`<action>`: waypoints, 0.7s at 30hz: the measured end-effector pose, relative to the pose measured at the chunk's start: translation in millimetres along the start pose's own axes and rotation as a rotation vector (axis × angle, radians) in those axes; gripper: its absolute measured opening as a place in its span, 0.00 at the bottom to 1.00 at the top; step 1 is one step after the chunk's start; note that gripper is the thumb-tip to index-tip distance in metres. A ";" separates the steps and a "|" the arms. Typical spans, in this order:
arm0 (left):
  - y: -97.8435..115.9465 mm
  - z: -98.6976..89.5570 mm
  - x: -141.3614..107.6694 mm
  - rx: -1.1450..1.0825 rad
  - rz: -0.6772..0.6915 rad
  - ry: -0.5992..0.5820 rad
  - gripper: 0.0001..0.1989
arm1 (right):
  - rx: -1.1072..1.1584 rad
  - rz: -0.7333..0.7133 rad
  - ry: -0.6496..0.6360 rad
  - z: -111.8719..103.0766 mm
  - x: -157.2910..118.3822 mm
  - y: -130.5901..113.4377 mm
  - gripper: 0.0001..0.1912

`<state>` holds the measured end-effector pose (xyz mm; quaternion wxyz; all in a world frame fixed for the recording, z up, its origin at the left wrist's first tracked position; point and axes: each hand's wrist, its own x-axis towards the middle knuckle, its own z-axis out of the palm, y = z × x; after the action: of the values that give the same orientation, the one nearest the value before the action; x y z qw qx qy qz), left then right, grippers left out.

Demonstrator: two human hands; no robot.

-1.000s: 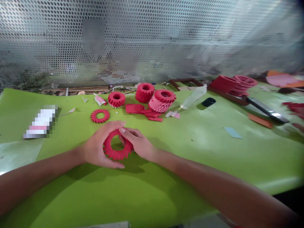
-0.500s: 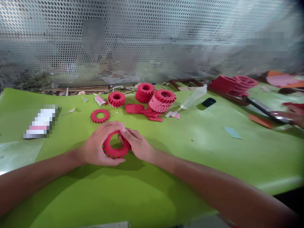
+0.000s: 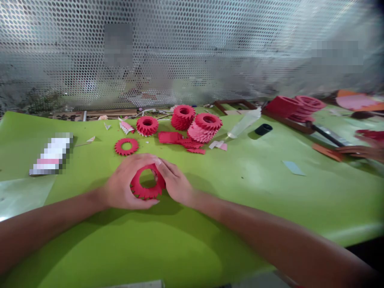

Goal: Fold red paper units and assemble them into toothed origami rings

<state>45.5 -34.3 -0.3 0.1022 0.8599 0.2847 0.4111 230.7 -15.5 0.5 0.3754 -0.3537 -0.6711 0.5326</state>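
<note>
Between my two hands is a red ring of folded paper (image 3: 147, 193) with a toothed edge and a round hole. My left hand (image 3: 121, 182) curls around its left side, thumb along the bottom and fingers over the top. On the upper right, my right hand (image 3: 177, 182) grips the rim, its fingertips meeting those of the left; some of its fingers are hidden behind the ring. A single flat red toothed ring (image 3: 117, 147) lies on the green table (image 3: 144, 248) just beyond my left hand. Folded red paper pieces (image 3: 170, 137) lie farther back.
Stacked toothed rings in red (image 3: 182, 122) and pink (image 3: 204, 131) stand at the back. To their right are a clear tapered glue bottle (image 3: 245, 123) and a dark cylinder (image 3: 263, 129). A blurred phone-like object (image 3: 52, 154) lies left. Another person's hand (image 3: 364, 151) is at the right edge.
My right fingers have shifted slightly along the ring's upper right rim, and its hole shows more clearly. The other person's hand at the right has moved a little lower.
</note>
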 end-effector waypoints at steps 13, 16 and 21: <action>-0.2 0.5 -0.7 0.036 0.026 0.013 0.44 | -0.053 0.025 0.018 1.1 -0.8 1.0 0.26; -1.0 1.6 -1.0 0.045 0.019 0.004 0.44 | -0.029 0.002 0.014 1.6 -0.4 0.4 0.26; -0.5 1.7 -0.7 0.050 0.021 0.014 0.42 | -0.051 -0.034 0.014 2.3 -0.3 1.8 0.29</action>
<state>46.3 -34.2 -2.0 0.0743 0.8622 0.2866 0.4110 228.9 -16.5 -1.7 0.3798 -0.3558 -0.6877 0.5062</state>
